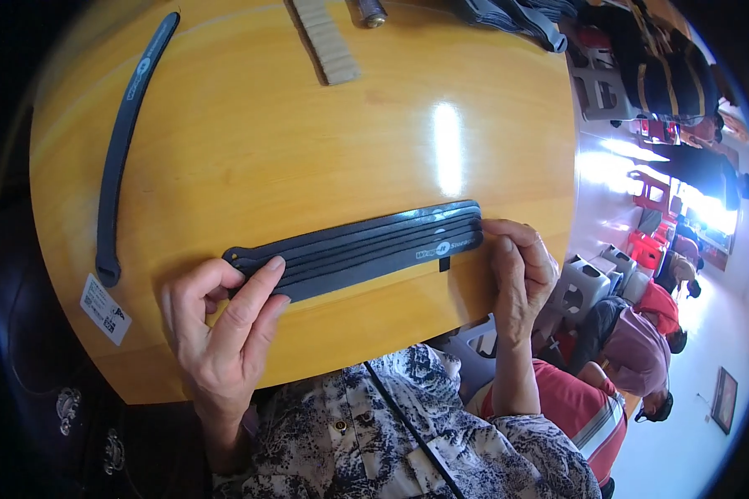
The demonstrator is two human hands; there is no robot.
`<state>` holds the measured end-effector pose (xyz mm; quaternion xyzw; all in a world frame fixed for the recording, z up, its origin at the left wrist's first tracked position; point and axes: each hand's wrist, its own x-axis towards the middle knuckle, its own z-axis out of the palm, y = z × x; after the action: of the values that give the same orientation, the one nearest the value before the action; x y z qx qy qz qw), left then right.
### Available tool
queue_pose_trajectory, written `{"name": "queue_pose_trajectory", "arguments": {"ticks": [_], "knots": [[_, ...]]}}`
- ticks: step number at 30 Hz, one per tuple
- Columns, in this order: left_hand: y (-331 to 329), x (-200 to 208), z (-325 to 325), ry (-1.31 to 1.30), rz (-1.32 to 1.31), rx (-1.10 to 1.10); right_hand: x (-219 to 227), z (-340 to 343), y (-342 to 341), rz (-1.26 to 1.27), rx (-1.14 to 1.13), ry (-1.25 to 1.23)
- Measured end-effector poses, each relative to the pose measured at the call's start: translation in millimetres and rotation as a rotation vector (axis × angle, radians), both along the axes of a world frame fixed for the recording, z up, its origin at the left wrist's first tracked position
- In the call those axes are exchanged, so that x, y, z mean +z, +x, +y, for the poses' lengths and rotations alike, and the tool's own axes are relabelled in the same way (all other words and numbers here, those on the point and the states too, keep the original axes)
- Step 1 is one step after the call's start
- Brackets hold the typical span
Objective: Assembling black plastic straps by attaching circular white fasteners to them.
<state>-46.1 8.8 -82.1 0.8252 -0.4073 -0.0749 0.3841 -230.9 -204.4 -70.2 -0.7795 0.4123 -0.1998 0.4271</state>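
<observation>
A fanned stack of several dark grey hook-and-loop straps (366,249) lies near the table's front edge, long edges overlapping, with pale print toward the right end. My left hand (225,320) pinches the stack's left end between thumb and fingers, beside a small slotted tip. At the opposite end, my right hand (520,270) has its curled thumb and forefinger on the straps' rounded tips. A small black tab (444,264) sticks out below the stack near that end. One single strap (125,141) lies apart on the left side of the table, its slotted end toward me.
The yellow wooden table (308,158) bears a white printed label (104,309) at its left edge. A corrugated cardboard strip (324,41), a small cylindrical object (372,12) and a pile of dark straps (516,18) lie at the far side. People and plastic stools (582,287) are to the right.
</observation>
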Motion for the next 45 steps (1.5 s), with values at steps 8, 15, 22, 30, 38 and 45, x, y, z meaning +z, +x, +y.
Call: {"name": "queue_pose_trajectory", "arguments": {"ticks": [8,15,22,30,38,45], "knots": [[-2.1,3.3,-3.5,0.052,-0.01,0.0,-0.5,-1.7,3.9,0.025,0.016,-0.036],[-2.2,15.7,5.5,0.089,-0.084,0.014,2.1,1.7,3.2,0.06,0.017,-0.001],[20.1,15.2,35.3,0.018,-0.175,0.385,-2.1,3.0,-3.1,-0.018,-0.018,-0.124],[52.7,8.5,56.6,0.043,-0.185,0.492,20.0,32.7,4.1,-0.178,0.083,-0.141],[20.9,23.4,58.0,-0.326,-0.012,0.44,41.9,94.7,84.2,-0.356,0.705,-0.029],[-4.6,38.2,55.1,-0.563,0.114,0.239,38.7,117.9,124.2,-0.638,0.718,0.094]]}}
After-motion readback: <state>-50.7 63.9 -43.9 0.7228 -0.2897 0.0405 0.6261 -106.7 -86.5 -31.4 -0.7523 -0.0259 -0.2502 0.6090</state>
